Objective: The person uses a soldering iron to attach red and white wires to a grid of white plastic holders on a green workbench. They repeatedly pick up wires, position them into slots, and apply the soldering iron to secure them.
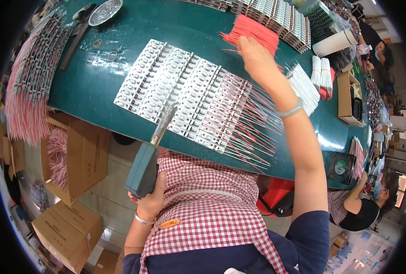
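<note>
Head view: The left hand (153, 196) has its fingers wrapped around the handle of a teal soldering gun (141, 169), its tip over the white circuit-board panels (177, 84) on the counter (189, 20). The right hand (260, 61) is at the red wires (255, 28) on the counter's far side, fingers bunched; whether they pinch a strand cannot be told. Judged handling: wires light, flexible, best taken singly near one end; panels thin, stiff, best held by edges; gun heavier, held by its handle only.
</note>
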Tool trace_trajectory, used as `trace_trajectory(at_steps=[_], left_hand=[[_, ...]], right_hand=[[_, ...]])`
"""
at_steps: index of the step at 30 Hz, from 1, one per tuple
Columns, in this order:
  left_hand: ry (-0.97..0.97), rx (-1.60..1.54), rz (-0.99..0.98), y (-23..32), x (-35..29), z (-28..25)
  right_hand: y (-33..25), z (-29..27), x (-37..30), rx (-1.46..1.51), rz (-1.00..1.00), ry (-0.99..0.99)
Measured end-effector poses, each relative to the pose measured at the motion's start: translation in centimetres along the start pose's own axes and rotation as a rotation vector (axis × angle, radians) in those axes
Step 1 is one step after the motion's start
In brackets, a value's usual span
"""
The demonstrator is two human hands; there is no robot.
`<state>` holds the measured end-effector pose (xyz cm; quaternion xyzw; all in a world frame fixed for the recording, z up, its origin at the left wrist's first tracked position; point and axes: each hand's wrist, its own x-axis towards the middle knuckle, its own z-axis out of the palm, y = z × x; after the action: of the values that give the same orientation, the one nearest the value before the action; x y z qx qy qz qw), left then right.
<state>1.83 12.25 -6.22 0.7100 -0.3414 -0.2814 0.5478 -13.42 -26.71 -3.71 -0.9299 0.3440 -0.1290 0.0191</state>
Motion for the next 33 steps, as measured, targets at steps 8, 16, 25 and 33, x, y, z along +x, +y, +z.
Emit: trace_trajectory(at_steps=[8,16,25,33], left_hand=[[0.056,-0.051,0.059,-0.5,0.0,-0.1],[0.101,-0.26,-0.079,0.9,-0.8,-0.1],[0.046,-0.428,-0.25,3.9,0.1,-1.1],[-0.082,0.095,-0.007,2.3,-1.5,-1.8]], right_hand=[[-0.6,-4.6,1.0,-0.397,-0.167,-0.217],[-1.0,-1.9,-1.0,-0.363,-0.088,-0.156],[-10.4,-2.4,-12.2,0.476,-0.001,0.171],[-14.8,0.8,-15.0,0.492,0.002,0.348]])
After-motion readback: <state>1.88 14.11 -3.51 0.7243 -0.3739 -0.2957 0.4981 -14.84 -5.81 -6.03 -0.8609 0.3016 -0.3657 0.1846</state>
